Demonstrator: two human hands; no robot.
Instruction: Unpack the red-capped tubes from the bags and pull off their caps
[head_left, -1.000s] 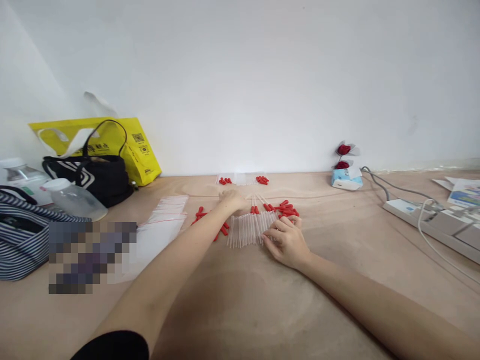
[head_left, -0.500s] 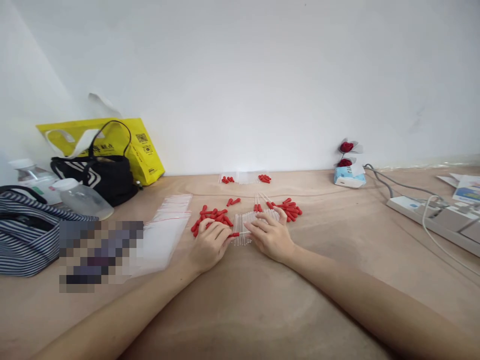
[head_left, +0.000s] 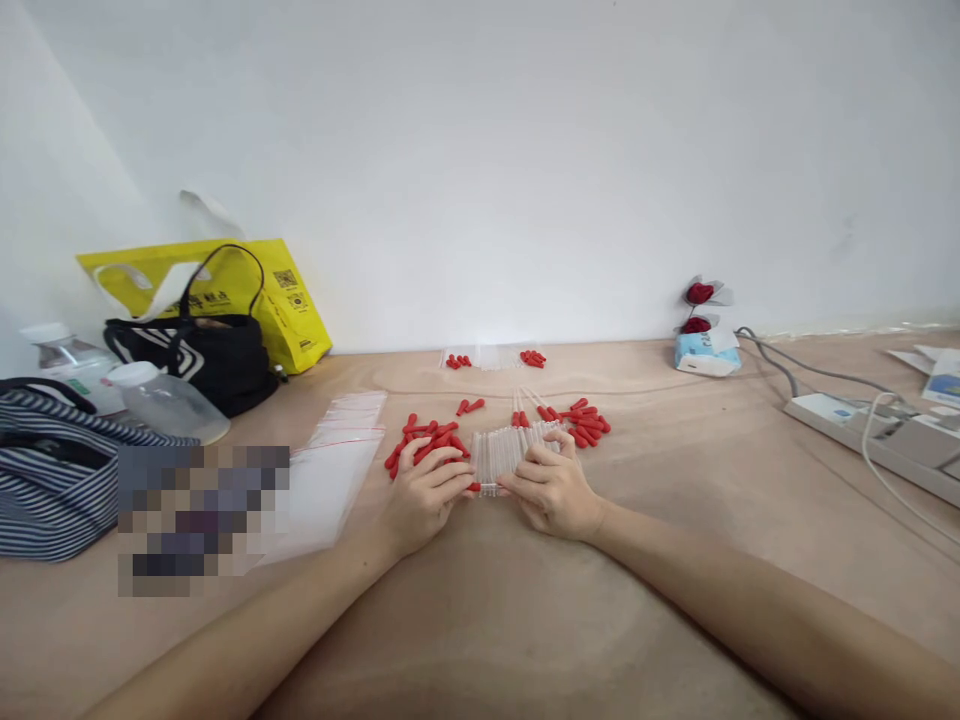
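Pinched in my left hand [head_left: 429,494] is a red rubber bulb [head_left: 475,487], its end just showing past the fingertips. My right hand [head_left: 561,490] has its fingers closed on a thin glass dropper tube [head_left: 489,488], which meets the bulb between the hands; how far it sits inside cannot be made out. Just beyond lies a row of clear glass tubes [head_left: 499,452], partly covered by the right fingers. A pile of loose red bulbs [head_left: 442,436] is behind my left hand. Droppers with red bulbs fitted [head_left: 589,425] lie beyond my right hand.
Clear zip bags [head_left: 341,470] lie on the left, near a striped pouch [head_left: 60,480], a plastic bottle [head_left: 176,400] and a yellow bag [head_left: 296,315]. Bagged red bulbs [head_left: 533,358] rest by the wall. A power strip [head_left: 840,420] and tissue pack [head_left: 705,355] are right.
Both hands have moved slightly toward me, with the bulb and tube between them. The right fingers have curled in more, and more of the tube row shows.
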